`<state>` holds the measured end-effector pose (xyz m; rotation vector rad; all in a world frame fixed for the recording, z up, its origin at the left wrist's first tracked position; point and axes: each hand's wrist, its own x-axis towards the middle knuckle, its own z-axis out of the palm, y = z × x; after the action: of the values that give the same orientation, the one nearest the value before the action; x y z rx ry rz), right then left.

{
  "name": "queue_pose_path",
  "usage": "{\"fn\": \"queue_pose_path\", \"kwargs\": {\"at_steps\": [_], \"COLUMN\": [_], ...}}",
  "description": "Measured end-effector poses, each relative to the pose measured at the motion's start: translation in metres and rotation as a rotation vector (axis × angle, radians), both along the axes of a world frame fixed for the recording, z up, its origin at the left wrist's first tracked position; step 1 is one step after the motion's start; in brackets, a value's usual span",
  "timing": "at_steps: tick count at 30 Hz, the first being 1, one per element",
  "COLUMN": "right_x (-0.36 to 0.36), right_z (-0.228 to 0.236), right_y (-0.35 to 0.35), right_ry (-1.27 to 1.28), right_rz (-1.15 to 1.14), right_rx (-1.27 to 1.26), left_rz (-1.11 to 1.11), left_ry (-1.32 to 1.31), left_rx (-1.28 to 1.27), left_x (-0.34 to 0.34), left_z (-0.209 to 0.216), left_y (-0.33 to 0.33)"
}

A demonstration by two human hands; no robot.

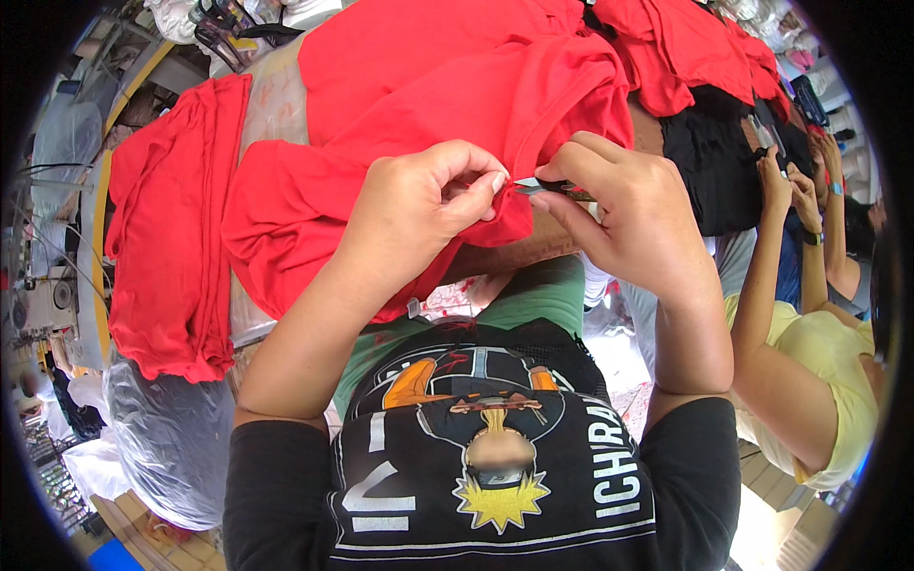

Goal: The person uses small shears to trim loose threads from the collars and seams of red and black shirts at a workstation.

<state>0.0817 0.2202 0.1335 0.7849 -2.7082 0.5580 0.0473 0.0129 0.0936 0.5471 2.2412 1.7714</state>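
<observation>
Head view: bare left hand (419, 202) pinches plain red cloth (409, 114), which spreads beyond the pinch.
Just right, bare right hand (636, 198) holds small silver-bladed cutting tool (527, 186), handle mostly hidden; blade contact with cloth unclear.

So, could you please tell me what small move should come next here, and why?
Probably one careful snip, just clear of the left grip: it pinches at the red fabric, and the small snips in the right grip point right there.
</observation>
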Motion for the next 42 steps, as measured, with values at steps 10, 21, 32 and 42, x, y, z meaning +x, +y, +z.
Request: {"fn": "queue_pose_path", "kwargs": {"at_steps": [10,21,32,42], "right_x": [-0.002,0.000,0.000,-0.009], "right_z": [0.008,0.010,0.040,-0.049], "right_y": [-0.006,-0.013,0.052,0.014], "right_ry": [0.087,0.110,-0.155,-0.728], "right_rz": [0.020,0.047,-0.053,-0.130], "right_rx": [0.068,0.188,-0.083,-0.478], "left_rz": [0.017,0.006,-0.250,-0.112], "left_ry": [0.112,0.192,0.294,0.458], "left_rx": [-0.037,-0.119,-0.046,-0.388], "left_x": [-0.001,0.003,0.003,-0.009], "left_z": [-0.002,0.001,0.055,-0.010], "left_y": [-0.001,-0.002,-0.060,-0.011]}}
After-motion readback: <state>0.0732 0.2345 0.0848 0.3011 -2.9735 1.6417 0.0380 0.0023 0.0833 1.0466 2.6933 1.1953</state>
